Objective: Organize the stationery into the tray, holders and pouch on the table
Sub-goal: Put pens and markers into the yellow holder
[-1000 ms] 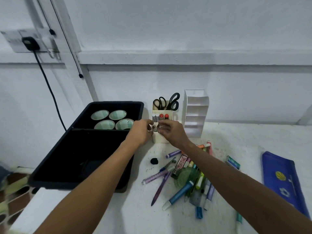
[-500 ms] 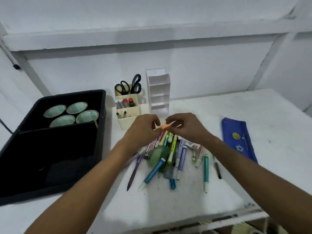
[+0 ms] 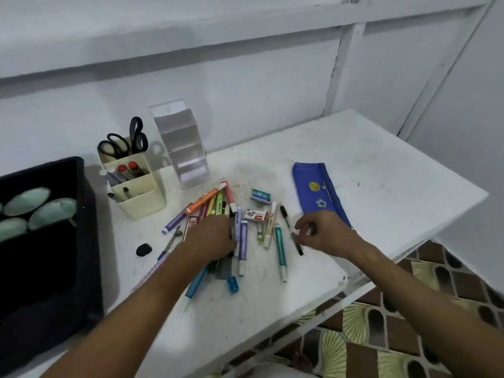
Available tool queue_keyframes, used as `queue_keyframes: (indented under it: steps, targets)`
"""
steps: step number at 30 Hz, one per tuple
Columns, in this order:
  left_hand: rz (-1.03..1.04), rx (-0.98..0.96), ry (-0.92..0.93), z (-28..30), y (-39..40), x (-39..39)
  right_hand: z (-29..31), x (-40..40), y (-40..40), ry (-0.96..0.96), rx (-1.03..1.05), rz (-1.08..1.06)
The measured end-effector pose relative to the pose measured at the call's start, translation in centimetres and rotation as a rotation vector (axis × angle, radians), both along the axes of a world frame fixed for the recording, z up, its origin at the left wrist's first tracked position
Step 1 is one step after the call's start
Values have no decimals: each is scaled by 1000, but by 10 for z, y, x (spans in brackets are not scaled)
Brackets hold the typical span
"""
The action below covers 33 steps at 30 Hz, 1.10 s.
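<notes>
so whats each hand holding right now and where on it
The right hand pinches a thin black pen near its middle, the pen lying on the table. The left hand rests on the pile of markers; whether it grips one cannot be told.

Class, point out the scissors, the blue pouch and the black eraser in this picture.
scissors [image 3: 123, 143]: head view, on the black handle loops.
blue pouch [image 3: 316, 195]: head view, on its printed middle.
black eraser [image 3: 143, 249]: head view, on its top face.
</notes>
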<state>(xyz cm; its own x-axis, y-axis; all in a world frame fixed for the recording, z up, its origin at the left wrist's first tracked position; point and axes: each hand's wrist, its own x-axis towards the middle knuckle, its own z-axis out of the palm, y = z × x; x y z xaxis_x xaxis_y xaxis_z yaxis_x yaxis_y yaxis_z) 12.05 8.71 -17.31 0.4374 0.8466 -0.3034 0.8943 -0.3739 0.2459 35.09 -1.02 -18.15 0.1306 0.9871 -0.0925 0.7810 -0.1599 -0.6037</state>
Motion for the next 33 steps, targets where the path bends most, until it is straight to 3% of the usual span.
queue_keyframes:
  steps: [9,16,21,28,33]
  targets:
    - [-4,54,62,5,-13,4,-16,-14,0,-96,-70,-89]
    - [-7,2,99,7,-19,2,-18,-21,3,-58,-39,-126]
    - [80,30,-11,3,-21,0,-15,-22,7,31,57,-213]
    - [233,110,-101,11,-15,-9,9,-24,20,120,353,-314]
    - [295,242,-392,26,-7,-32,39,-40,38,183,538,-267]
